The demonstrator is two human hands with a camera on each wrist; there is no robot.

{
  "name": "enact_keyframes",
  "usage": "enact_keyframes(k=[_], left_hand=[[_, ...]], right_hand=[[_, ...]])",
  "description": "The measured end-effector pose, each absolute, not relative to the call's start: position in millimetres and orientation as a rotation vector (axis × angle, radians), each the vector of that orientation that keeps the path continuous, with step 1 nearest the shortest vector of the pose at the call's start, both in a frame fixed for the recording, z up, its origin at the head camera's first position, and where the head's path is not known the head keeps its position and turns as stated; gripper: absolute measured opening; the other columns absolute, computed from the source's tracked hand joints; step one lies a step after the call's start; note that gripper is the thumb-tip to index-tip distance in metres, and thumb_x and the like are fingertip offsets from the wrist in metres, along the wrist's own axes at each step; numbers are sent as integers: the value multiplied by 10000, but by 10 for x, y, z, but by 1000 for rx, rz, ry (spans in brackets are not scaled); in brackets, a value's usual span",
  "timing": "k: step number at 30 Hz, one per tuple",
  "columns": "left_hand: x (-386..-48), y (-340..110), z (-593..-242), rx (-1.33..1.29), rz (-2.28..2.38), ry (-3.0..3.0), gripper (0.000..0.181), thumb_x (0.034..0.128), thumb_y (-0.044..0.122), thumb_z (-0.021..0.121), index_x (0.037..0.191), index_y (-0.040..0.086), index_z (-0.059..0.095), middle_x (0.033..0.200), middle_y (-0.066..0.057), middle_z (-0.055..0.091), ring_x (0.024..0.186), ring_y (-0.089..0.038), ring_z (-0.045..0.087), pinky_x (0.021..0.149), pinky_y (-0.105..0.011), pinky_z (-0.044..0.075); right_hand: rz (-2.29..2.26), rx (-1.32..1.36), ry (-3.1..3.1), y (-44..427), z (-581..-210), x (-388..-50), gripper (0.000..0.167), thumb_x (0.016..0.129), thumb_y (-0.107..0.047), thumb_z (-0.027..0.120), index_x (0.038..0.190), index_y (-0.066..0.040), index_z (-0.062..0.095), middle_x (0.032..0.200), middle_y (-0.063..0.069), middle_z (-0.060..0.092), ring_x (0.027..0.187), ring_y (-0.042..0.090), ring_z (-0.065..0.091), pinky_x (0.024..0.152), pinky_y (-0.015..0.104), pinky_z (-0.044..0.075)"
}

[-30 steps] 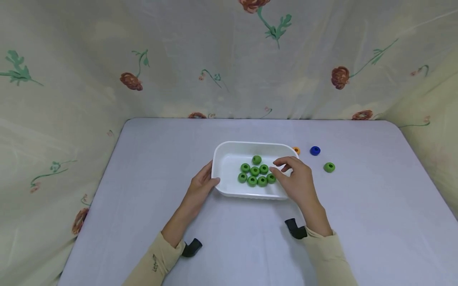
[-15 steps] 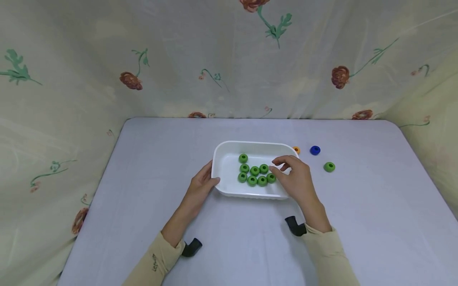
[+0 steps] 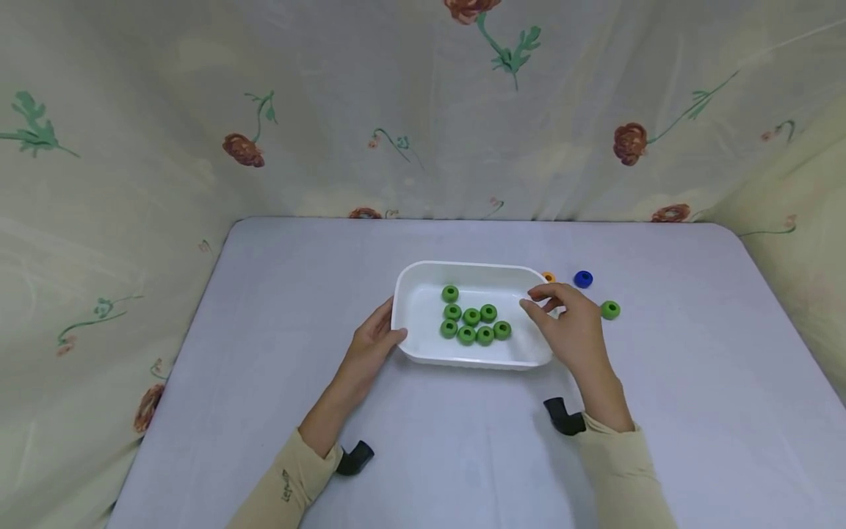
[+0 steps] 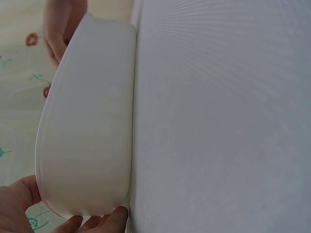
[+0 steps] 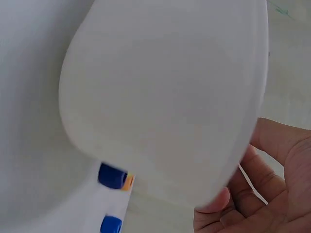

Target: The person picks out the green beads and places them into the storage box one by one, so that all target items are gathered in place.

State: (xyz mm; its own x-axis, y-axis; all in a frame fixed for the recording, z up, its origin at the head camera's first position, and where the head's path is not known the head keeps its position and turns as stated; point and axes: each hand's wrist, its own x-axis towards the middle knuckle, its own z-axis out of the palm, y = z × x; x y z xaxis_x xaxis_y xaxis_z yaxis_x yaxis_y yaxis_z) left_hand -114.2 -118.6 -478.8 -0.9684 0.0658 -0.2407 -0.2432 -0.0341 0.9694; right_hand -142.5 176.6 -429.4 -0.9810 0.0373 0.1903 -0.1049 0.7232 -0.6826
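My left hand (image 3: 374, 344) grips the left end of a white tray (image 3: 522, 353), thumb at the rim. In the left wrist view its fingers press the outer wall. Several round green beads (image 3: 471, 317) with dark holes lie in the tray's left and middle part, holes mostly upward. Over the tray's right end is my right hand (image 3: 571, 323), its fingers loosely bent and thumb near the index fingertip. I see nothing between them. The right wrist view shows that hand's fingers (image 5: 265, 177) beside the tray rim.
Behind the tray's right corner, an orange bead (image 3: 548, 277) shows partly. A blue bead (image 3: 583, 279) and a loose green bead (image 3: 610, 310) lie farther right on the lavender-white table (image 3: 297, 294). Another dark blue bead (image 5: 112, 175) appears beside the orange one. Flowered curtains (image 3: 423, 110) surround the table.
One green bead has rolled from the tray's upper middle to the upper left. My right hand has drawn back rightward to the tray's right end. The left hand keeps its hold.
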Motion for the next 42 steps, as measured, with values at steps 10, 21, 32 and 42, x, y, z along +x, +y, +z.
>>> enact_keyframes(k=[10,21,32,42], left_hand=[[-1141,-1188,-4793,-205,2100,2020,666,959,105,598,1571,157,341,1669,-34,270,1554,-191,261,1255,-335,314],[-1147,-1191,-4788,-210,2105,2017,667,951,102,602,1567,155,351,1664,-34,284,1553,-192,267,1262,-336,306],[-1144,-1190,-4775,-207,2119,2006,669,951,91,602,1568,149,348,1665,-36,279,1554,-189,262,1262,-329,304],[-1145,-1188,-4776,-216,2102,2016,672,954,92,602,1571,151,341,1667,-39,275,1554,-199,264,1259,-337,310]], right_hand=[[1127,-274,-2689,2214,-4375,-1389,260,927,-267,716,1115,-88,733,1074,74,740,857,13,547,687,125,428],[1301,-613,-2509,2701,-4737,-1417,300,878,-275,770,1103,-80,738,753,-302,557,742,-58,533,537,92,423],[1386,-737,-2389,2895,-4886,-1450,364,830,-218,807,1138,-44,720,704,-294,562,700,-94,549,567,48,444],[1360,-733,-2453,2944,-4909,-1506,423,835,-216,804,1207,-47,697,731,-310,544,718,-103,544,614,42,442]])
